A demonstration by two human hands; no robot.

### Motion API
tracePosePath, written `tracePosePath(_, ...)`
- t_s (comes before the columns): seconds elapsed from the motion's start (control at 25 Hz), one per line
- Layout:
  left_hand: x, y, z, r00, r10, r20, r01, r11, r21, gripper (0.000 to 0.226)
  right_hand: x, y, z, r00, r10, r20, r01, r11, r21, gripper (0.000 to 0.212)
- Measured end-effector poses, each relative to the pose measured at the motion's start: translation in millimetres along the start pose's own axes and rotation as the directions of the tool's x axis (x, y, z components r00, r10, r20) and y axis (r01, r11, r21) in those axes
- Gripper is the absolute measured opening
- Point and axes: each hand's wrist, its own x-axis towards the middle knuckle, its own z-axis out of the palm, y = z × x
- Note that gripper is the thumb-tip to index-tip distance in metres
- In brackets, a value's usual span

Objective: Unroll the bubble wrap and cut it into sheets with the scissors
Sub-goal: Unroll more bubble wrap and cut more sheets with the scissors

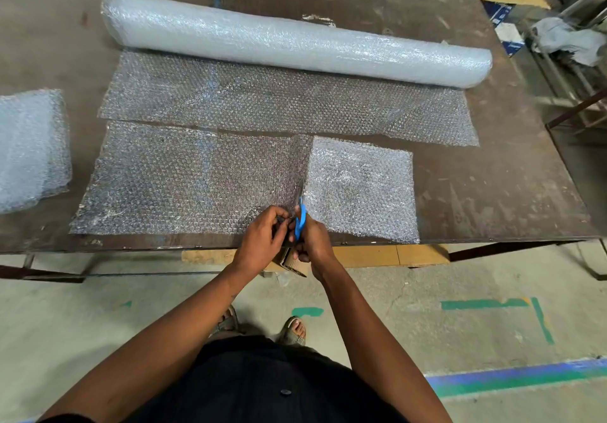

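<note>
Scissors point(299, 217) in my right hand point(310, 242), fingers curled through the handles, blades entering the strip point(197, 176) at the table point(492, 193) edge. Left hand point(262, 237) pinches the strip beside them; keep it taut, cut straight toward the roll point(295, 40).

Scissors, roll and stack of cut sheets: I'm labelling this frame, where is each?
scissors point(300, 222), head view, blue handle.
roll point(295, 40), head view, middle of its side.
stack of cut sheets point(31, 147), head view, top sheet.
</note>
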Motion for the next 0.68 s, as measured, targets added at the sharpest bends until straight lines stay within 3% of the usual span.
tracePosePath(0.4, -1, 0, 0, 1.0, -0.003, -0.004, 0.003, 0.999, -0.035, 0.007, 12, 0, -5, 0.999, -0.049, 0.01, 0.049, 0.999, -0.004, 0.049)
tracePosePath(0.68, -1, 2, 0, 0.999, -0.042, 0.001, 0.042, 0.997, -0.062, 0.009, 18, -7, 0, 1.0, -0.009, -0.021, 0.009, 1.0, 0.007, 0.061)
